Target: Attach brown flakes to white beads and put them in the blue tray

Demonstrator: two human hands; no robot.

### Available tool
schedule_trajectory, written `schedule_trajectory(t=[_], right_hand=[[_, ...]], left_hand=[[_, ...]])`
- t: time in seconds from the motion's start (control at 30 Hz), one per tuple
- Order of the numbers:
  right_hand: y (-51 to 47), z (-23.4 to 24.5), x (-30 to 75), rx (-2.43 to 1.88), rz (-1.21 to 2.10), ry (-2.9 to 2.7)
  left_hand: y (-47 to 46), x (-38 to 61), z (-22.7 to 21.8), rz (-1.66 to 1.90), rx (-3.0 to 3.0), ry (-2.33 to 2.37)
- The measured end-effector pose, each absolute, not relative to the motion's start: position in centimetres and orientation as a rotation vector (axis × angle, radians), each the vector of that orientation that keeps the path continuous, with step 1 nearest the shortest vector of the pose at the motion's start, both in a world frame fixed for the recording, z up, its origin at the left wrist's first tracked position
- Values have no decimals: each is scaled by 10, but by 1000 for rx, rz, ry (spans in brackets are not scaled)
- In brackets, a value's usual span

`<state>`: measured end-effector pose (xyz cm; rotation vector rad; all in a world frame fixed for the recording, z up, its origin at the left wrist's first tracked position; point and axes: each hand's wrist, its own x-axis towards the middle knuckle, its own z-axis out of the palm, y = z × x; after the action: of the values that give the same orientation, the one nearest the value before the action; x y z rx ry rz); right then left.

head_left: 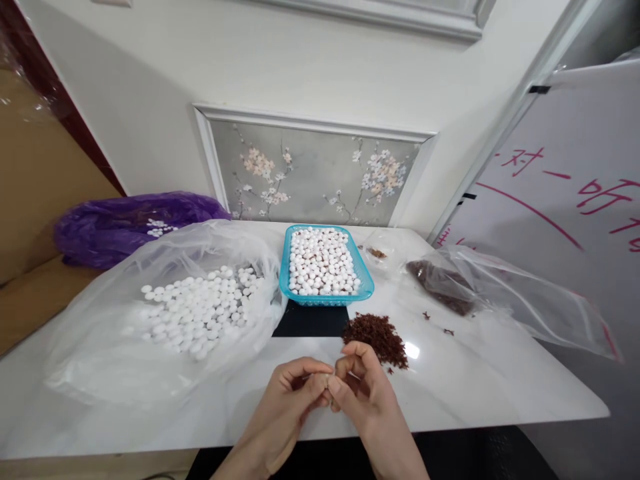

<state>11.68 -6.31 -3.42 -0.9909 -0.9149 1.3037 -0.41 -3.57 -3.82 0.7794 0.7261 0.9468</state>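
Observation:
My left hand [296, 399] and my right hand [364, 399] meet fingertip to fingertip over the front of the table. Both are closed in a pinch. Whatever lies between the fingers is too small and covered to make out. Just beyond my right hand is a pile of small dark red-brown star-shaped pieces [376, 339]. A blue plastic basket [364, 283] farther back is filled with white balls [323, 260] showing brown spots. To the left, a clear plastic bag [90, 347] lies open with many loose white balls [200, 310] inside.
A purple bag [90, 230] with a few white pieces sits at the back left beside cardboard [45, 160]. On the right lies a clear zip bag [540, 300] of brown pieces. A black mat [311, 321] lies before the basket. A whiteboard [565, 133] stands at right.

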Motion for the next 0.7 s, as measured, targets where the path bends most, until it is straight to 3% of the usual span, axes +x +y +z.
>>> schedule_trajectory(t=[0.33, 0.7], right_hand=[[-78, -55, 147, -1262, 1116, -1038], [-87, -64, 140, -1265, 999, -1303]], left_hand=[[-33, -9, -40, 974, 616, 757], [-34, -12, -44, 1020, 666, 793]])
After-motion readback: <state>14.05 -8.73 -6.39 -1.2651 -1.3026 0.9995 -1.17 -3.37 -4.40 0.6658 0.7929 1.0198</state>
